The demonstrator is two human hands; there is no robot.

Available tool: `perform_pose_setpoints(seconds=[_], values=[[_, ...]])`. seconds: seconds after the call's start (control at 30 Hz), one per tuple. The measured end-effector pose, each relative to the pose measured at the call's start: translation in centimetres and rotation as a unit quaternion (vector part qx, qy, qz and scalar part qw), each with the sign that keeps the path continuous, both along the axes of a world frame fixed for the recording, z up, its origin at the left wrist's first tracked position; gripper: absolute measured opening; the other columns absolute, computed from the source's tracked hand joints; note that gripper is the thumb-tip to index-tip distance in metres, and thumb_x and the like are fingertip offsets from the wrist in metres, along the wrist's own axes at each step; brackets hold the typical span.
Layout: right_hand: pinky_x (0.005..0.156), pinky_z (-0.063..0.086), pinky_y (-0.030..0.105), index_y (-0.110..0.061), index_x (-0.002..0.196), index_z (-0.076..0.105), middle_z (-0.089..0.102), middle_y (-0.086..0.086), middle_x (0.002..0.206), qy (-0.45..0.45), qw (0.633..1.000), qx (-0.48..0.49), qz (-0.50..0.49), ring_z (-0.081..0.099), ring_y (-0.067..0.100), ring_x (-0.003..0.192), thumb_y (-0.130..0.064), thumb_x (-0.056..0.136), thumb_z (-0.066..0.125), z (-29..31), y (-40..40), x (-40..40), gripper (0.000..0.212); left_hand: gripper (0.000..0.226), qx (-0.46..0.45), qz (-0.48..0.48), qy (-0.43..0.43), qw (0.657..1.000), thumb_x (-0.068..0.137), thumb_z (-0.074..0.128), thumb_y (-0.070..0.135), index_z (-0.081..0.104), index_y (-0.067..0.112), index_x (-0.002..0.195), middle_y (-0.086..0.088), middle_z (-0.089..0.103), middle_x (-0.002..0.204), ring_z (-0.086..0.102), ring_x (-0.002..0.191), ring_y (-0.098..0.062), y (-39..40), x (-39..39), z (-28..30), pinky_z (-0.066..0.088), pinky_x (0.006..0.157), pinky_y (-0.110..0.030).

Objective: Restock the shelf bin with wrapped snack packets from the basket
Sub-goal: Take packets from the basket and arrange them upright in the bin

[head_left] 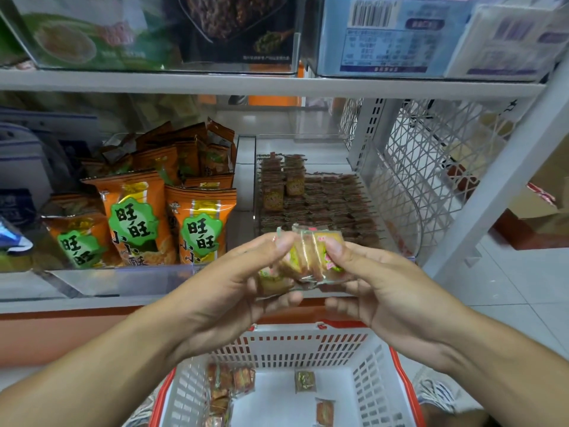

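Note:
My left hand (246,282) and my right hand (369,278) together grip a small bunch of clear-wrapped snack packets (304,260), yellow-brown with pink and green print, held just in front of the shelf bin. The clear shelf bin (388,229) on the middle shelf holds rows of small brown wrapped packets (326,201), two short stacks at its back left. Below my hands stands the white basket with red rim (308,346). Several wrapped packets (231,383) lie on its floor, mostly at the left, with two more near the middle.
Orange snack bags (138,217) with green labels fill the bin to the left. A white wire mesh panel (431,167) closes the shelf's right side. The upper shelf (277,83) carries boxed goods. White tiled floor lies at the right.

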State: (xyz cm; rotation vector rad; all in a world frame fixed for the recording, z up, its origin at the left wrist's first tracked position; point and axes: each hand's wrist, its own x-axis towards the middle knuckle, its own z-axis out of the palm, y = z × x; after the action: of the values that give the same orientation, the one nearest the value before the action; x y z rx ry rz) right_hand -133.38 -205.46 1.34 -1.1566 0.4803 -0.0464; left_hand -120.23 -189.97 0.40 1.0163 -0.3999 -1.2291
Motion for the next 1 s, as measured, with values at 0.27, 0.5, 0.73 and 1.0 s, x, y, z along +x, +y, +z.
perform_pose_setpoints(seconds=[0.27,0.5,0.73,1.0], values=[[0.058,0.049,0.018,-0.019,0.121,0.073,0.074,0.001,0.115,-0.037,0.999,-0.02,0.008,0.063,0.005,0.083,-0.039,0.079,0.072,0.6,-1.2,-0.2,0.046,0.044,-0.003,0.004,-0.015,1.0,0.072,0.082,0.012,0.078,0.024,0.114,-0.016,0.075,0.107,0.076,0.097,-0.025,0.4,0.7,-0.2,0.061,0.066,-0.026],[0.08,0.051,0.02,-0.019,0.12,0.073,0.075,0.007,0.114,-0.045,0.992,-0.113,0.038,0.068,0.009,0.095,-0.036,0.094,0.06,0.1,-1.1,-0.3,0.034,0.04,-0.001,-0.019,-0.04,0.999,0.086,0.072,0.022,0.072,0.025,0.125,-0.016,0.075,0.111,0.075,0.088,-0.025,0.0,0.7,-0.7,0.059,0.058,-0.026],[0.104,0.051,0.044,-0.014,0.121,0.072,0.072,0.017,0.12,-0.024,0.992,-0.079,0.093,0.067,0.036,0.114,-0.025,0.089,0.069,-0.6,-1.5,-0.1,0.034,0.04,0.042,0.017,-0.064,0.997,0.09,0.068,0.02,0.069,0.026,0.129,-0.017,0.075,0.115,0.073,0.075,-0.023,-0.3,0.6,-1.6,0.057,0.05,-0.025],[0.082,0.057,0.025,-0.011,0.12,0.069,0.077,0.008,0.109,0.002,0.984,-0.174,-0.034,0.072,0.022,0.099,-0.016,0.071,0.084,-1.5,-4.5,5.5,0.052,0.06,0.069,0.22,-0.125,0.965,0.094,0.068,0.013,0.043,0.033,0.145,-0.012,0.075,0.114,0.077,0.078,-0.032,-1.8,0.4,-1.9,0.057,0.051,-0.027]])
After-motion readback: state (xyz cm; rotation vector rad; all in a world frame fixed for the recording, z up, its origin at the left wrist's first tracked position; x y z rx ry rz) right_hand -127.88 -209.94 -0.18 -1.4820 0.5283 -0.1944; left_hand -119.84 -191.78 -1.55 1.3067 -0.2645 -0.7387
